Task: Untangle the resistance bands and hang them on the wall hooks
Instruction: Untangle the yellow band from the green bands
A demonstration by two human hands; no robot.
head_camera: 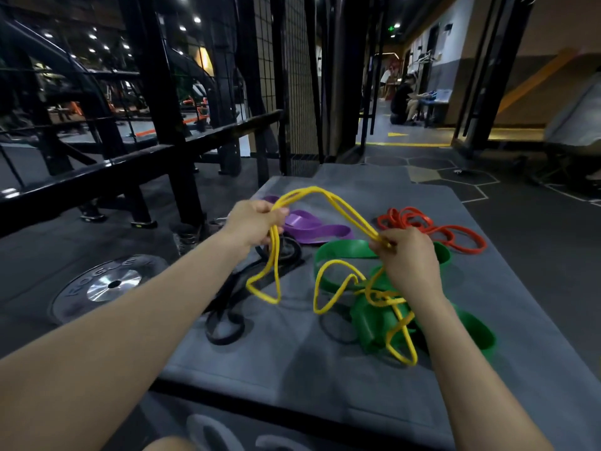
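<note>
A weight plate (112, 284) lay on the floor at the far left, beside the grey mat (325, 369). Next to it, at the mat's left edge, a black band (224, 323) was coiled. The left hand (252, 224) was raised above the mat, its fingers curled round the yellow band (328, 195) — one loop hung down from that grip, and strands arched across to the right. Behind the left hand a purple band (312, 224) lay flat. The right hand (408, 255) was closed on the same yellow strands, with more yellow loops dangling below it onto the wide green band (374, 317) heaped under it. Farther right, toward the far side, red bands (432, 229) lay bunched on the mat.
</note>
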